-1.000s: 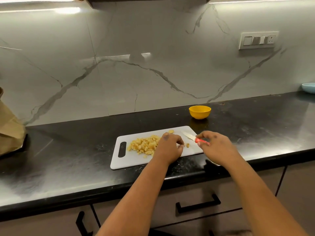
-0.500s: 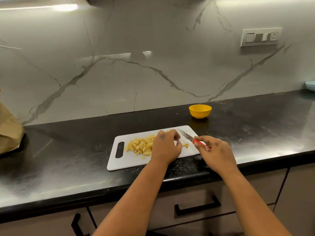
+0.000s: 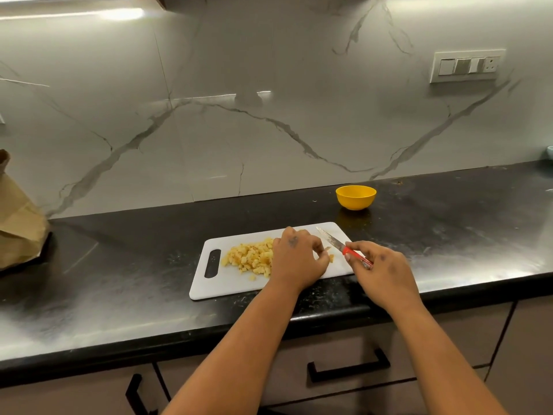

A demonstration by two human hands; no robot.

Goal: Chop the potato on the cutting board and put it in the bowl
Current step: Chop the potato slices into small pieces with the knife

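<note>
A white cutting board (image 3: 227,284) lies on the black counter, with a heap of diced potato (image 3: 250,256) on its middle. My left hand (image 3: 297,259) rests over the right part of the board with curled fingers that pinch a small potato piece (image 3: 327,249); another bit (image 3: 331,258) lies beside it. My right hand (image 3: 381,272) grips the red handle of a small knife (image 3: 344,248), whose blade points up and left over the board's right end. The yellow bowl (image 3: 355,197) stands behind the board to the right, apart from both hands.
A brown paper bag (image 3: 18,223) stands at the far left of the counter. A pale blue bowl (image 3: 550,152) peeks in at the right edge. The marble wall rises behind, with a switch panel (image 3: 468,65). Drawer handles sit under the counter's front edge.
My left hand has shifted a little up the board and closed on a potato piece. The knife blade has swung from lying flat to pointing up and left beside that hand.
</note>
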